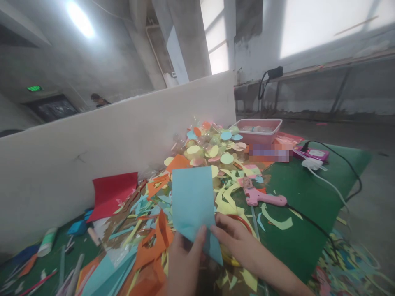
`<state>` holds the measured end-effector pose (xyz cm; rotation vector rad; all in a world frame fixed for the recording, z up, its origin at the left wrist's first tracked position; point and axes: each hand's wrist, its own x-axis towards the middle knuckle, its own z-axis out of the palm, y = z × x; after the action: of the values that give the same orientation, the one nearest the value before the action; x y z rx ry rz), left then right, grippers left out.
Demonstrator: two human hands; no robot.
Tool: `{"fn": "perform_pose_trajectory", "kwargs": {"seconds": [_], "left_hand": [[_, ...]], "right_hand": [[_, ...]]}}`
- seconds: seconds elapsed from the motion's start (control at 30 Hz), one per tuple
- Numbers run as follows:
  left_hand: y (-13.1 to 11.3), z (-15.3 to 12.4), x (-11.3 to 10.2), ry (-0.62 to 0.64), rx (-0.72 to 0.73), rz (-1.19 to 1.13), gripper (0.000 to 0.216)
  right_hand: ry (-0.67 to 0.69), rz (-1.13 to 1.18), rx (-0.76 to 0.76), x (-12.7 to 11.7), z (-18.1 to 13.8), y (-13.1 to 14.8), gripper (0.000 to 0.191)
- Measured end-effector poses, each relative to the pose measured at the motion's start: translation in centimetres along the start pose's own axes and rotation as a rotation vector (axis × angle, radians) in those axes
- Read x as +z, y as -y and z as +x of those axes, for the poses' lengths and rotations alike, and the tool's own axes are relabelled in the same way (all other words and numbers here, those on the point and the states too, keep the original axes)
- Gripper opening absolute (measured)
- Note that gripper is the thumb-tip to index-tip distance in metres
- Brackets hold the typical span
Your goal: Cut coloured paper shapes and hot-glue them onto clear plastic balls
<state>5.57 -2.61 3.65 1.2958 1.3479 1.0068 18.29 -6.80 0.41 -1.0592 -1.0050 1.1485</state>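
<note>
A light blue paper sheet (193, 199) stands upright in front of me over the green table (308, 197). My left hand (185, 263) pinches its lower edge, thumb on the front. My right hand (239, 242) grips the sheet's lower right corner, fingers curled; something with an orange-red ring shows under this hand, partly hidden. Both hands are closed on the paper.
Coloured paper scraps (148, 242) and a pile of round cutouts (212, 148) cover the table. A pink glue gun (262, 198) with a black cord lies right of the sheet. A pink tub (257, 130), a red sheet (112, 193) and a white partition (92, 152) stand behind.
</note>
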Motion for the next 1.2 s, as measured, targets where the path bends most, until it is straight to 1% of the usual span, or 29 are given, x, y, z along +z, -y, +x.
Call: {"fn": "perform_pose_trajectory", "kwargs": {"seconds": [0.13, 0.37, 0.5, 0.67, 0.77, 0.83, 0.9, 0.97, 1.07, 1.13, 1.2], "left_hand": [[0.2, 0.2, -0.2, 0.003, 0.02, 0.029, 0.047], [0.0, -0.1, 0.0, 0.006, 0.014, 0.041, 0.047], [-0.1, -0.2, 0.2, 0.042, 0.04, 0.046, 0.043], [0.7, 0.5, -0.2, 0.119, -0.001, 0.053, 0.056], [0.6, 0.4, -0.1, 0.094, 0.022, 0.036, 0.053], [0.2, 0.1, -0.2, 0.058, 0.066, 0.037, 0.047], [-0.6, -0.1, -0.6, 0.043, 0.125, 0.058, 0.044], [-1.6, -0.1, -1.4, 0.06, 0.19, 0.116, 0.043], [-3.3, 0.0, -2.8, 0.091, 0.285, 0.199, 0.037], [-4.3, -0.2, -3.4, 0.079, 0.331, 0.212, 0.033], [-5.1, -0.4, -3.8, 0.057, 0.369, 0.198, 0.03]], "right_hand": [[-0.03, -0.02, 0.002, -0.1, 0.0, -0.1, 0.045], [-0.025, -0.025, 0.001, -0.1, 0.1, 0.0, 0.046], [-0.037, -0.006, -0.043, -0.1, 0.3, 0.2, 0.042], [-0.052, -0.037, -0.062, -0.1, 0.4, 0.0, 0.034], [-0.085, -0.109, -0.105, 0.0, 0.5, -0.1, 0.03], [-0.108, -0.154, -0.126, 0.0, 0.4, 0.1, 0.025], [-0.142, -0.192, -0.115, -0.2, 0.2, 0.7, 0.02], [-0.194, -0.235, -0.1, -0.8, -0.2, 1.4, 0.02], [-0.27, -0.345, -0.139, -1.9, -0.9, 2.5, 0.024], [-0.285, -0.469, -0.182, -2.4, -1.2, 3.0, 0.025], [-0.245, -0.691, -0.196, -2.5, -1.3, 3.2, 0.023]]}}
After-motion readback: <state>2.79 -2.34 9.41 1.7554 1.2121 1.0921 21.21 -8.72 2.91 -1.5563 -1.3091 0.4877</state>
